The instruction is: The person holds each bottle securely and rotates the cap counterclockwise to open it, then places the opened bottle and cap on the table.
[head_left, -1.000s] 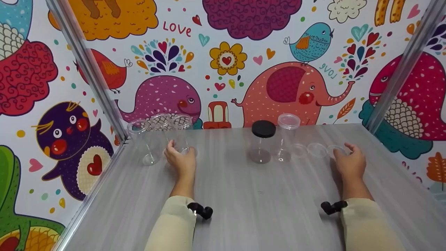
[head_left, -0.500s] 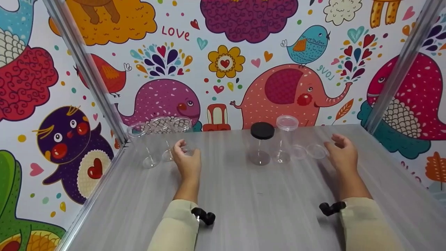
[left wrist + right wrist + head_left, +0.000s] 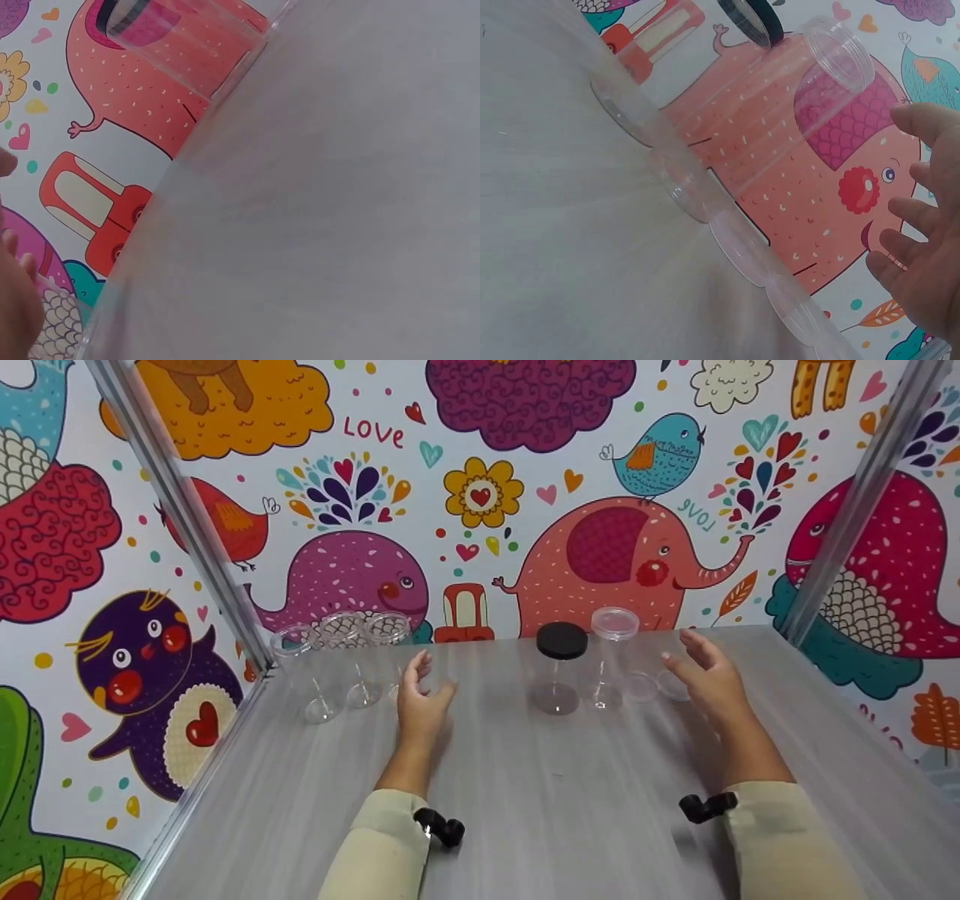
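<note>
My left hand (image 3: 424, 697) is beside the rightmost of three clear jars, fingers loosely bent and nothing held; it partly hides that jar (image 3: 388, 641). The other two clear jars, a middle one (image 3: 360, 671) and a left one (image 3: 307, 682), stand upright with no visible lids. My right hand (image 3: 712, 682) hovers with spread fingers near clear flat lids on the table, one lid (image 3: 641, 688) in full view and another lid (image 3: 673, 685) partly covered. Left of these stand a clear-lidded jar (image 3: 611, 664) and a black-lidded jar (image 3: 559, 679).
The grey tabletop (image 3: 555, 810) ends at a wall with printed cartoon animals (image 3: 480, 555). Metal posts rise at both back corners, a left post (image 3: 187, 517) and a right post (image 3: 847, 525). In the right wrist view, several lids (image 3: 739, 255) lie in a row.
My left hand has drawn away from the right jar of the left group, moving right. My right hand has moved left and lifted from the rightmost lid, its fingers opening.
</note>
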The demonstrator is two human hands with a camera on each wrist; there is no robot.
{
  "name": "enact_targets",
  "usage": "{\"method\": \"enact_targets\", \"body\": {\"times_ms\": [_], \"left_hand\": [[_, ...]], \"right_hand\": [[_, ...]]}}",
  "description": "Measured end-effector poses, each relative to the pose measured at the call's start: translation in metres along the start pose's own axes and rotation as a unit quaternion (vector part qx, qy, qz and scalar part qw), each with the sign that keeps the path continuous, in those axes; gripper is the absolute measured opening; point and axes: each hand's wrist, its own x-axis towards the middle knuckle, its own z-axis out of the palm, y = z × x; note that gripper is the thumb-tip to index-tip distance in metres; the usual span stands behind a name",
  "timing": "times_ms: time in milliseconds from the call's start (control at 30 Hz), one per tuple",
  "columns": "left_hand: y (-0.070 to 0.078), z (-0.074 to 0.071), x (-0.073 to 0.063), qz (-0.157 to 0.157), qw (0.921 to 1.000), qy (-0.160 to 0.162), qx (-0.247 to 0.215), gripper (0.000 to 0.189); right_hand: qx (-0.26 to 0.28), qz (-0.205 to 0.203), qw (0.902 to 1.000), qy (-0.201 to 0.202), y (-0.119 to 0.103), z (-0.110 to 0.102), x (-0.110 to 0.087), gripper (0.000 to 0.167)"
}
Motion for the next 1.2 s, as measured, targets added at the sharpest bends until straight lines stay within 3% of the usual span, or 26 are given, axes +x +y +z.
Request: {"method": "enact_targets", "body": {"times_ms": [200, 367, 500, 700, 900, 1200], "left_hand": [[0.003, 0.014, -0.001, -0.027, 0.9935, -0.110, -0.004, 0.087], [0.006, 0.030, -0.005, -0.049, 0.9783, -0.199, -0.027, 0.099], [0.007, 0.042, -0.009, -0.072, 0.9674, -0.243, -0.013, 0.102], [0.005, 0.068, -0.011, -0.088, 0.9562, -0.279, 0.015, 0.105], [0.003, 0.097, -0.013, -0.101, 0.9493, -0.294, 0.044, 0.109], [0.009, 0.126, -0.017, -0.098, 0.9503, -0.287, 0.071, 0.113]], "right_hand": [[-0.002, -0.019, 0.9998, 0.009, -0.003, 0.005, -0.003, 0.107], [0.001, -0.066, 0.9978, 0.011, -0.005, 0.012, -0.004, 0.094], [0.009, -0.080, 0.9968, 0.001, -0.009, 0.023, -0.006, 0.090], [0.002, -0.098, 0.9952, 0.005, -0.016, 0.035, -0.009, 0.088], [0.006, -0.104, 0.9944, 0.014, -0.014, 0.034, -0.009, 0.085], [0.017, -0.105, 0.9942, 0.019, -0.016, 0.033, -0.009, 0.081]]}}
